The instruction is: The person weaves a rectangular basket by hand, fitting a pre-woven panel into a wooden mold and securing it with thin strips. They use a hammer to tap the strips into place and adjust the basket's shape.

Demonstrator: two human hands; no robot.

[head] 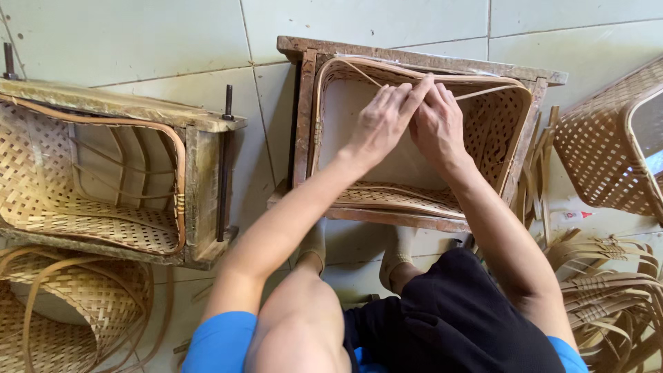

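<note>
Both hands meet at twelve o'clock on the woven basket (497, 124) in its wooden frame (304, 117): left hand (378, 124) and right hand (436, 128) pinch the rim strip (483, 90); best kept flat, seated snugly

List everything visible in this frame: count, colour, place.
woven basket in wooden frame: one, tan, centre, under both hands
rim strip: one, pale, along that basket's top edge
second framed basket: one, tan, left
loose baskets: one lower left, one far right, tan
bamboo strip bundle: one, tan, lower right
tiled floor: pale
left hand: on the rim, fingers pressing the strip
right hand: beside it, on the rim
</note>
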